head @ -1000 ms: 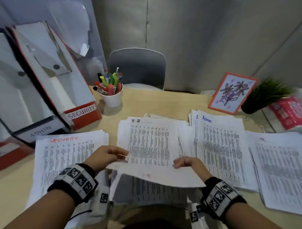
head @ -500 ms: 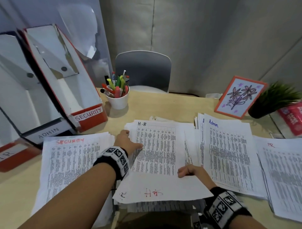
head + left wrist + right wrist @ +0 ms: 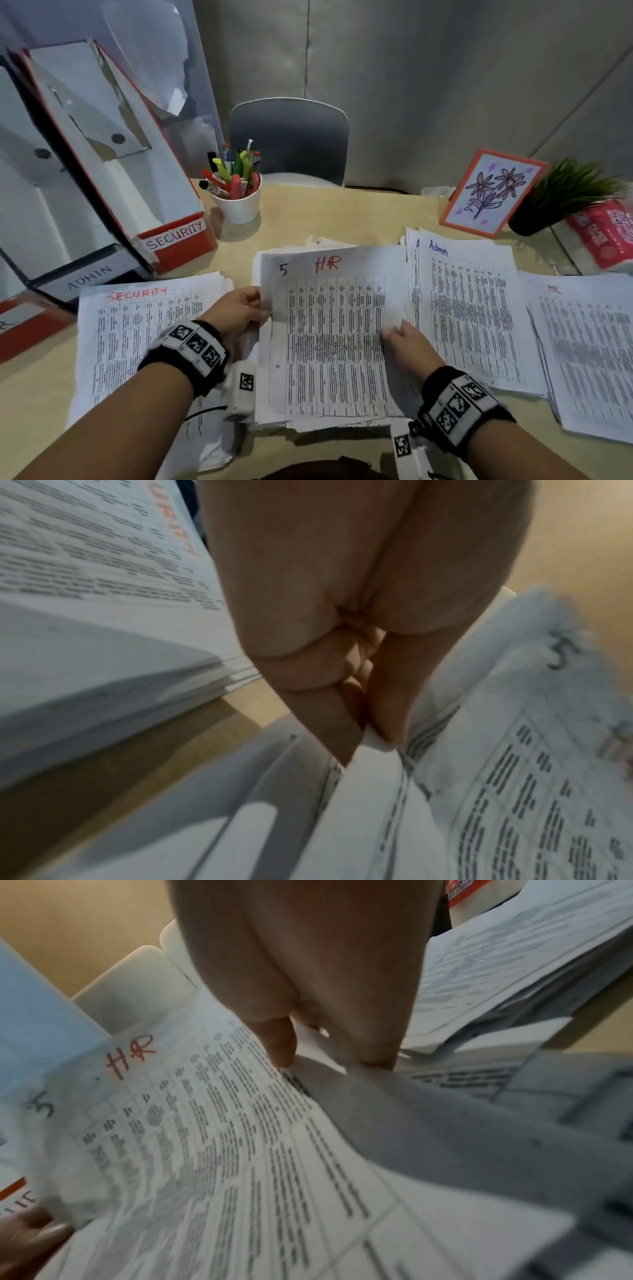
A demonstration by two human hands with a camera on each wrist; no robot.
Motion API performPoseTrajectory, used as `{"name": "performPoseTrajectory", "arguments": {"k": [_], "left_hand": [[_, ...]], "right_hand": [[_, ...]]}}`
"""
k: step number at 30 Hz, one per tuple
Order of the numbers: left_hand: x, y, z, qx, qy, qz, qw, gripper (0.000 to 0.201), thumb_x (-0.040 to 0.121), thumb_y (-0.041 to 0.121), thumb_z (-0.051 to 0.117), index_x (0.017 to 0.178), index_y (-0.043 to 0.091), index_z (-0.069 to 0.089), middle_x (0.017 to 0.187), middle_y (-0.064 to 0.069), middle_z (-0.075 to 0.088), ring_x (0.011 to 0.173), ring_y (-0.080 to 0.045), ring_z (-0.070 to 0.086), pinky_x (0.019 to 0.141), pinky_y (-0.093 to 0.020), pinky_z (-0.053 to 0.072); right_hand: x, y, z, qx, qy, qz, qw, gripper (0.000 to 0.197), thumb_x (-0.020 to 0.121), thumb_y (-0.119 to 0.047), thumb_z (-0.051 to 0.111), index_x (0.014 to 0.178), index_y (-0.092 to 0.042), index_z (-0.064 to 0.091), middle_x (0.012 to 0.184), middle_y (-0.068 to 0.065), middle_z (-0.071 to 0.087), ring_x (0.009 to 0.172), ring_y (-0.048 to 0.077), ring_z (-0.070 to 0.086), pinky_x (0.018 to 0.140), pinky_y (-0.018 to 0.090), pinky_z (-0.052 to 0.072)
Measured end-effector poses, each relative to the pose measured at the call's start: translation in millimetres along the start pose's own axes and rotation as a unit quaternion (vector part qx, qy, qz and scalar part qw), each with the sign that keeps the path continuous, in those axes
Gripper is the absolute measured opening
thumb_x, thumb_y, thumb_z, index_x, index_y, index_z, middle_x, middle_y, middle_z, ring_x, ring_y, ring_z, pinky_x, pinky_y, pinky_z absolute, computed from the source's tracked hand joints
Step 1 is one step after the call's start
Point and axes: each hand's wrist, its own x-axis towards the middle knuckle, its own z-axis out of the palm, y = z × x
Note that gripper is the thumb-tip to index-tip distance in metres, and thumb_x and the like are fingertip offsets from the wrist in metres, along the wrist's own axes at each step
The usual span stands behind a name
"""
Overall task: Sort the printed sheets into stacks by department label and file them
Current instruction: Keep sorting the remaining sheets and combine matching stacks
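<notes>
A printed sheet (image 3: 329,329) marked "5" and "HR" in red is held just above the middle pile (image 3: 274,423). My left hand (image 3: 262,308) pinches its left edge, thumb over fingers (image 3: 342,723). The sheet's right edge is pinched by my right hand (image 3: 388,330), and the right wrist view shows the thumb (image 3: 279,1047) on top of the sheet (image 3: 212,1123). A SECURITY stack (image 3: 137,325) lies to the left. To the right lie an Admin stack (image 3: 469,308) and an HR stack (image 3: 582,359).
File boxes labelled SECURITY (image 3: 174,236) and ADMIN (image 3: 89,277) stand at the back left, with a red one (image 3: 20,329) beside them. A cup of pens (image 3: 236,202), a flower drawing (image 3: 493,192), a plant (image 3: 561,195) and a red packet (image 3: 606,233) line the back.
The sheet has been turned round, so its HR label now faces up at the far end. My left hand left the middle pile and took the sheet's left edge.
</notes>
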Motion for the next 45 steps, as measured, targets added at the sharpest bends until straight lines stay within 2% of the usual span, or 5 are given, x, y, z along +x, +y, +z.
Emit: {"name": "performPoseTrajectory", "arguments": {"k": [9, 19, 30, 35, 45], "left_hand": [[-12.3, -6.3, -8.5, -0.025, -0.056, -0.056, 0.997, 0.056, 0.078, -0.032, 0.032, 0.057, 0.000, 0.073, 0.086, -0.011, 0.075, 0.078, -0.014, 0.072, 0.060, -0.018, 0.056], [-11.3, 11.6, 3.2, -0.088, 0.032, -0.081, 0.992, 0.031, 0.086, -0.010, 0.059, 0.116, -0.006, 0.055, 0.095, -0.024, 0.067, 0.069, -0.026, 0.065, 0.052, -0.025, 0.056], [12.6, 18.5, 27.8, -0.019, 0.085, -0.066, 0.994, 0.056, 0.074, 0.002, 0.078, 0.121, 0.007, 0.048, 0.114, -0.016, 0.061, 0.085, -0.025, 0.066, 0.075, -0.035, 0.058], [11.1, 11.9, 33.7, 0.049, 0.111, -0.024, 0.992, 0.070, 0.058, 0.013, 0.089, 0.114, 0.014, 0.048, 0.106, -0.009, 0.064, 0.098, -0.025, 0.064, 0.090, -0.044, 0.053], [7.1, 4.7, 29.9, 0.054, 0.090, 0.058, 0.993, 0.021, 0.079, -0.010, 0.069, 0.086, 0.010, 0.069, 0.065, 0.008, 0.072, 0.068, -0.012, 0.067, 0.062, -0.021, 0.054]], "right_hand": [[-6.7, -1.3, 4.9, 0.008, -0.005, -0.084, 0.996, 0.018, 0.075, -0.005, 0.065, 0.093, -0.002, 0.065, 0.086, 0.015, 0.070, 0.090, 0.037, 0.066, 0.072, 0.041, 0.054], [-11.0, 6.1, -0.2, 0.019, -0.056, -0.046, 0.997, 0.027, 0.074, 0.014, 0.061, 0.056, -0.007, 0.060, 0.062, 0.008, 0.064, 0.057, 0.019, 0.060, 0.045, 0.024, 0.045], [-2.5, 14.2, -4.4, 0.113, -0.095, -0.019, 0.989, 0.034, 0.067, 0.022, 0.045, 0.048, -0.002, 0.061, 0.070, 0.015, 0.065, 0.062, 0.026, 0.060, 0.055, 0.029, 0.052], [-2.4, 15.2, -2.3, 0.080, -0.105, -0.020, 0.991, 0.026, 0.070, 0.016, 0.053, 0.058, -0.003, 0.065, 0.072, 0.015, 0.067, 0.058, 0.023, 0.060, 0.052, 0.025, 0.048], [-10.5, 2.0, -5.9, -0.048, -0.057, -0.112, 0.991, 0.013, 0.083, -0.002, 0.066, 0.074, -0.011, 0.063, 0.062, -0.007, 0.068, 0.061, 0.002, 0.062, 0.054, 0.016, 0.044]]}}
